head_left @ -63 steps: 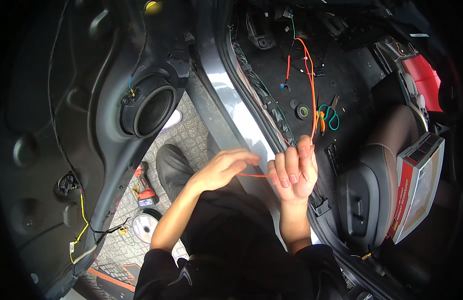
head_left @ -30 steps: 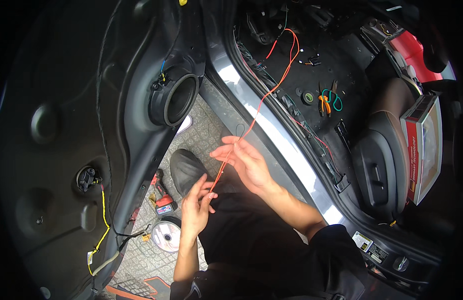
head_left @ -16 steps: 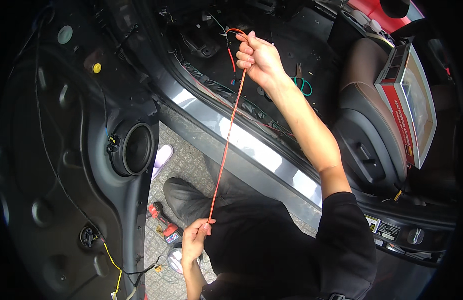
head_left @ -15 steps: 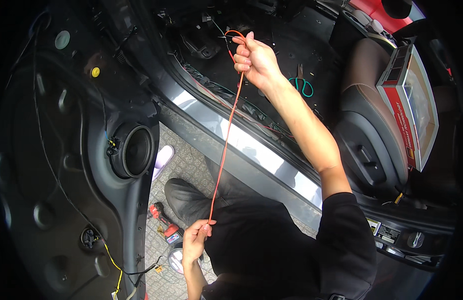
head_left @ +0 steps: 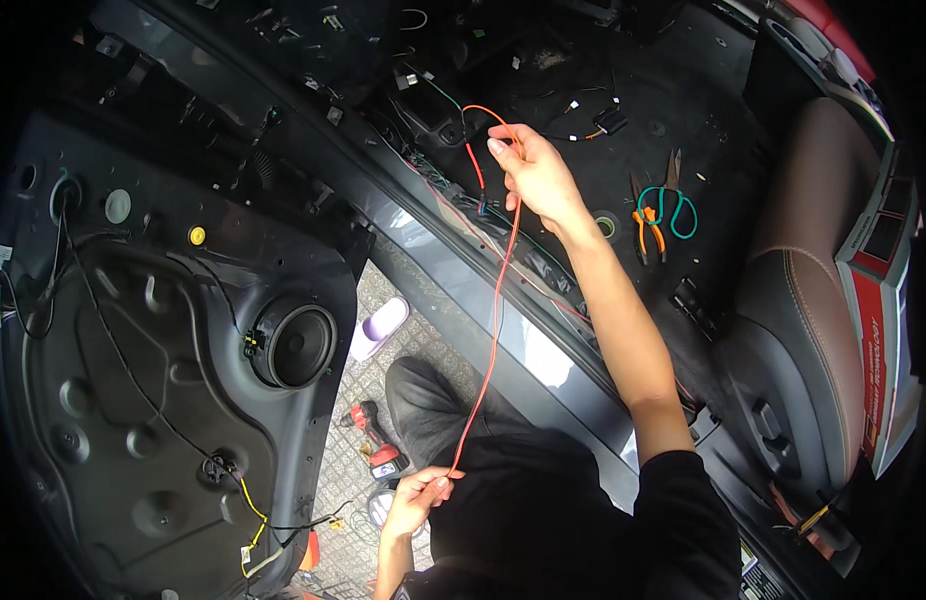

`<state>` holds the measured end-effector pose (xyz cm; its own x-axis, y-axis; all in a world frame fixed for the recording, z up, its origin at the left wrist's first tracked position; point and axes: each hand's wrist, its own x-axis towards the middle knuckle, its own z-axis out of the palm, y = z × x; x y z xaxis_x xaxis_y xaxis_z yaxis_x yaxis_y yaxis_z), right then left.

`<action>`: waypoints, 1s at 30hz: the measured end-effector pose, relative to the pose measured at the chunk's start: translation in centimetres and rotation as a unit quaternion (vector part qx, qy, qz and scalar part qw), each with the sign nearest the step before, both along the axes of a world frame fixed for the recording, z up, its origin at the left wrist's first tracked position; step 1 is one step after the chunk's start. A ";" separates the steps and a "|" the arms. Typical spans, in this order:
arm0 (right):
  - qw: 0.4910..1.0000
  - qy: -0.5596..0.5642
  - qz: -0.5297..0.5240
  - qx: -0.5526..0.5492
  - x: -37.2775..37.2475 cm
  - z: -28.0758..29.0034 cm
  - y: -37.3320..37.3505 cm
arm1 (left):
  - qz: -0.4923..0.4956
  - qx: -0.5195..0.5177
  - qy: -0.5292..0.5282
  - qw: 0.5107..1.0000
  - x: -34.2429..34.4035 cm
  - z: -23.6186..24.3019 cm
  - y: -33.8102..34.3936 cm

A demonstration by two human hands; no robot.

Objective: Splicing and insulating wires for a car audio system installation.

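A thin orange-red wire [head_left: 495,345] runs slightly slack between my hands. My left hand [head_left: 415,502], low in front of my body, pinches its lower end between thumb and fingers. Raised over the car's door sill, my right hand [head_left: 541,182] is closed on the wire's upper part. Beyond my right fingers the wire loops up and left to a green wire [head_left: 441,90] coming from the car floor. A short red piece [head_left: 474,163] with a dark end hangs beside the loop.
On the car floor lie green-handled scissors [head_left: 675,208], orange-handled pliers [head_left: 650,240] and a black connector [head_left: 610,122]. The open door with its speaker [head_left: 301,346] stands left. A red cordless tool [head_left: 373,436] and purple slipper [head_left: 381,328] lie on the paving. A box [head_left: 878,350] leans on the seat [head_left: 808,240].
The view has shifted, showing more of the car floor, with the pliers now visible. The wire between my hands has gone from nearly taut to a gentle curve.
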<state>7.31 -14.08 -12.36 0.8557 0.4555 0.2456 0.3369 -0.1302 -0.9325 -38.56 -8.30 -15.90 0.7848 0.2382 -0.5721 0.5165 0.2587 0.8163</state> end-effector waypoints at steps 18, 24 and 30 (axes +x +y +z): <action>0.947 0.161 0.140 0.238 0.7 4.4 2.1 | 0.070 0.121 0.073 0.987 -1.4 -5.1 -0.7; 0.984 -0.081 -0.007 0.160 2.1 2.1 3.4 | 0.010 0.348 0.068 0.935 -0.8 -4.8 -0.5; 0.917 0.223 0.121 0.309 2.1 2.4 3.2 | -0.018 0.436 0.116 0.892 -0.3 -3.9 -0.3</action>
<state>9.38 -10.84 -9.95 0.8264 0.5364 0.1713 -0.1461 0.4981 -0.8547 -38.91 -8.64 -19.78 0.6852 0.6499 -0.3288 0.6930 -0.4426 0.5692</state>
